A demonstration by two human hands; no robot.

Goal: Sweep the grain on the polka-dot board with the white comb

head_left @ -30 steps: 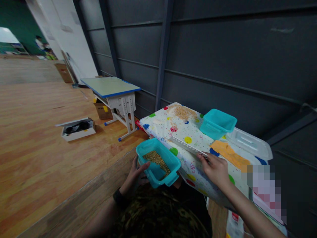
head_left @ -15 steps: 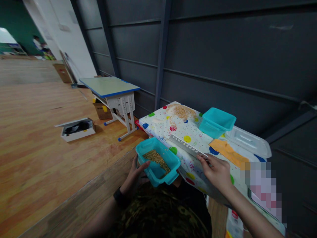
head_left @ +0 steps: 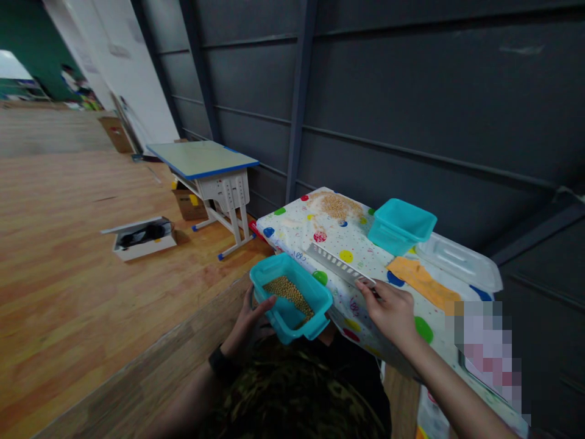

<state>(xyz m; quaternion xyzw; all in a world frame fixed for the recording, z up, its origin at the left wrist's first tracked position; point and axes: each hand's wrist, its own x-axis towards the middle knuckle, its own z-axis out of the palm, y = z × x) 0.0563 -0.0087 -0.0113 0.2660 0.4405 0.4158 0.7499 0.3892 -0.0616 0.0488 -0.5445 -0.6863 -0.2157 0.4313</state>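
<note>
My left hand (head_left: 249,320) grips the near left side of a turquoise plastic bin (head_left: 315,288), its thumb over the rim. The bin is tilted at the table's front edge, with small round yellowish beans (head_left: 292,294) gathered inside. In my right hand (head_left: 393,310) is the right end of a flat, light metal-looking strip with a row of slots (head_left: 336,265); its exact kind is unclear. The strip lies over the near part of the patterned tablecloth (head_left: 292,228), just right of the bin. A spread pile of beans (head_left: 337,207) lies at the table's far left.
A second turquoise bin (head_left: 402,227) stands toward the back, beside a clear plastic lid (head_left: 459,263) and an orange cloth (head_left: 423,283). Behind the table rises a dark panelled wall (head_left: 411,91). A school desk (head_left: 205,158) and an open white box (head_left: 145,241) are to the left.
My right hand has moved slightly left and up, carrying the slotted strip with it. My left hand and the bin have hardly moved.
</note>
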